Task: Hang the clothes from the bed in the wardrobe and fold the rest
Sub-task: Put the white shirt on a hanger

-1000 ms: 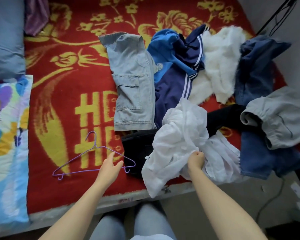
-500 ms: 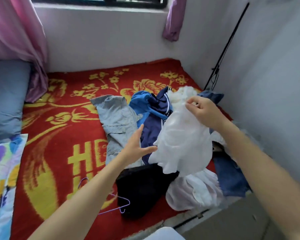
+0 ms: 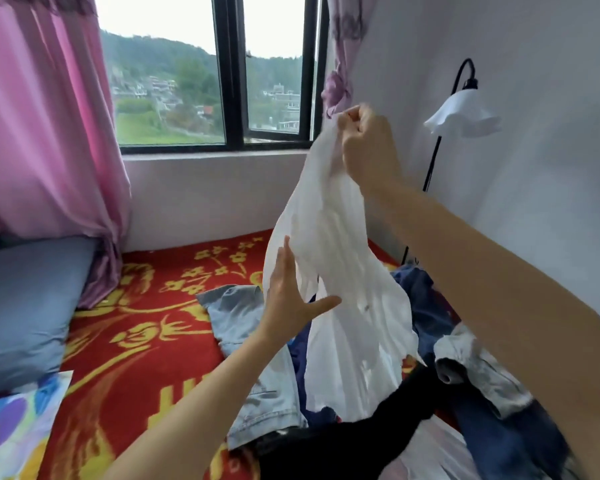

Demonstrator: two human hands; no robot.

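Clothes (image 3: 465, 393) lie heaped on the lower right of the bed, whose red blanket (image 3: 136, 358) with yellow flowers fills the bottom of the frame. The yellow block lettering on it is mostly hidden behind your left forearm, so it cannot be read.

A pink curtain (image 3: 42, 133) hangs down the left side, beside a black-framed window (image 3: 232, 81) at upper centre. A blue pillow (image 3: 25, 306) sits at the left edge, with a multicoloured cushion (image 3: 11, 431) below it.

You hold the white garment (image 3: 340, 271) up in the centre of the frame, and it hangs down to the heap.

In the heap:
- A pale denim piece (image 3: 236, 317) lies left of the white garment.
- A black garment (image 3: 343, 445) lies at the bottom.
- A navy one (image 3: 420, 292) and a grey one (image 3: 478, 372) lie to the right.

Your right hand (image 3: 364, 147), right of centre and high, is closed in a fist, pinching the top of the white garment. Your left hand (image 3: 291, 303), lower and at centre, is flat with straight fingers and the thumb spread, laid against the fabric's left edge.

A lamp with a white frilled shade (image 3: 461, 112) stands at upper right by the wall.
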